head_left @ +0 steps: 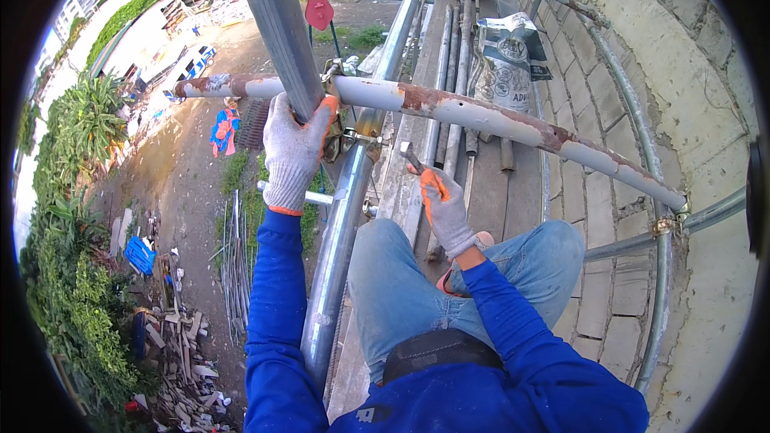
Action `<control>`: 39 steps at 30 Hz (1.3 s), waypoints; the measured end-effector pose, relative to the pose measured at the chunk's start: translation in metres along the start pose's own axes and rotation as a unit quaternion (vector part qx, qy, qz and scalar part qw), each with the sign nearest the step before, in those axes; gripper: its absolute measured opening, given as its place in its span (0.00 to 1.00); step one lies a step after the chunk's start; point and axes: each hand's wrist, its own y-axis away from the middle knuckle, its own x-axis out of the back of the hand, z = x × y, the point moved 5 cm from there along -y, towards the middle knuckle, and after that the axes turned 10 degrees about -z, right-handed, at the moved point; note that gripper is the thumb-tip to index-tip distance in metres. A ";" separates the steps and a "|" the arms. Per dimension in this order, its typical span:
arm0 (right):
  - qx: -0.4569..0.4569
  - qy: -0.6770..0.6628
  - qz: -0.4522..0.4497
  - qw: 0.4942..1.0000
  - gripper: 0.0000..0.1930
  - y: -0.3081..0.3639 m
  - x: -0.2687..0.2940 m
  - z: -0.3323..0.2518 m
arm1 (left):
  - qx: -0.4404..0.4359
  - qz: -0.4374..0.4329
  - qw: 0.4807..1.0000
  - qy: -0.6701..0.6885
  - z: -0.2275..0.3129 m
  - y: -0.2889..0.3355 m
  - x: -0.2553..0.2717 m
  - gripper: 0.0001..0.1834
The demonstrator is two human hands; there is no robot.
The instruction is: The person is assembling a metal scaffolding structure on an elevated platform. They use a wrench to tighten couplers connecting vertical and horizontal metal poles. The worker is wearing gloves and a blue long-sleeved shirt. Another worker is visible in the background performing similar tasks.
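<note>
My gloved left hand (295, 143) is wrapped round the lower end of a grey steel pipe (278, 24), which rises toward the top of the view. Beside that hand, a clamp (332, 84) sits where the pipe meets a rusty, white-painted crossbar (473, 108). Another coupler (358, 138) with a bolt is fixed just below, on the shiny scaffold tube (337, 248). In my right hand (446, 207), closed and gloved, is what looks like a short wrench (413, 159), its metal head pointing up toward the coupler without touching it. Its handle is mostly hidden by my fingers.
My legs rest on scaffold planks (401, 200), with loose pipes (459, 72) and a printed sack (507, 64) farther along. A block wall (597, 248) rises at right. Left of the scaffold lies ground far below, with debris (184, 361). A red pulley block (318, 8) hangs ahead.
</note>
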 end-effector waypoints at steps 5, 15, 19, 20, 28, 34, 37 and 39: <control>0.017 0.035 0.000 0.999 0.19 -0.020 -0.010 0.002 | -0.003 0.005 1.000 0.030 -0.005 0.002 -0.002 0.26; 0.261 0.182 -0.136 0.938 0.18 -0.093 -0.014 -0.016 | 0.031 0.003 0.998 0.046 -0.004 0.004 -0.007 0.23; 0.267 0.223 -0.172 0.922 0.18 -0.110 -0.014 -0.019 | -0.012 0.010 0.998 0.065 -0.005 0.002 -0.005 0.24; 0.275 0.237 -0.168 0.917 0.17 -0.113 -0.012 -0.022 | -0.008 0.004 0.998 0.065 -0.007 0.002 -0.006 0.24; 0.288 0.216 -0.143 0.922 0.15 -0.115 -0.025 -0.023 | -0.023 -0.011 1.000 -0.004 -0.004 0.001 -0.002 0.19; 0.285 0.186 -0.125 0.932 0.11 -0.107 -0.035 -0.007 | -0.029 -0.010 1.000 0.002 -0.001 0.004 0.000 0.23; 0.268 0.179 -0.101 0.941 0.12 -0.108 -0.036 -0.005 | -0.025 -0.022 0.999 0.026 -0.006 0.005 0.000 0.24; 0.264 0.163 -0.083 0.947 0.12 -0.106 -0.038 -0.006 | -0.019 -0.020 1.000 0.013 -0.008 0.006 0.000 0.24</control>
